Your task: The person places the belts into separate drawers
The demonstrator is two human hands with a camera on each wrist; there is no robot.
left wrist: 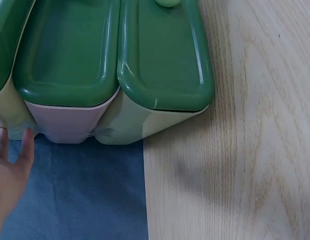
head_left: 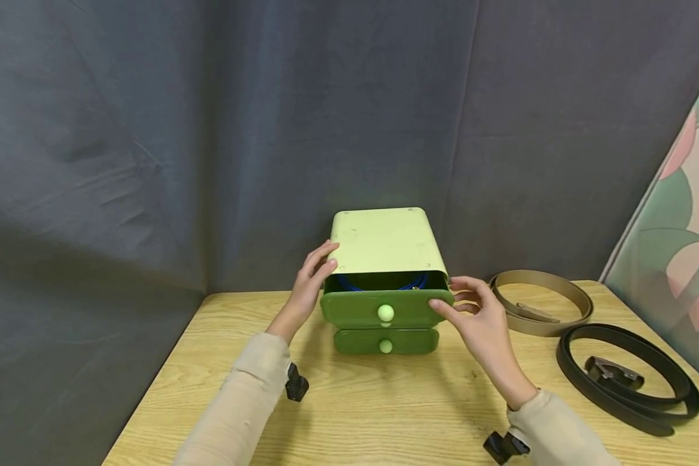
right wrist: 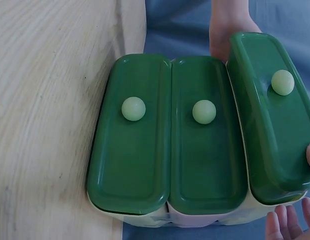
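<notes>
A pale green cabinet [head_left: 384, 239] with green drawers stands on the wooden table. Its top drawer [head_left: 349, 309] is partly pulled out, and a coiled blue cable [head_left: 418, 281] shows inside. My left hand [head_left: 306, 285] rests against the cabinet's upper left side; fingertips touch that side in the left wrist view. At the top drawer's right end, my right hand [head_left: 479, 318] presses its thumb on the front, while the other fingers lie along the side. The right wrist view shows the middle drawer [right wrist: 207, 160] and bottom drawer [right wrist: 130, 160] pushed in.
Right of the cabinet lie a coiled tan belt [head_left: 585, 304] and a coiled black belt [head_left: 579, 382] with a metal buckle. A dark grey curtain [head_left: 326, 129] hangs behind the table [head_left: 373, 414]. A flower-patterned panel [head_left: 676, 220] stands at the right.
</notes>
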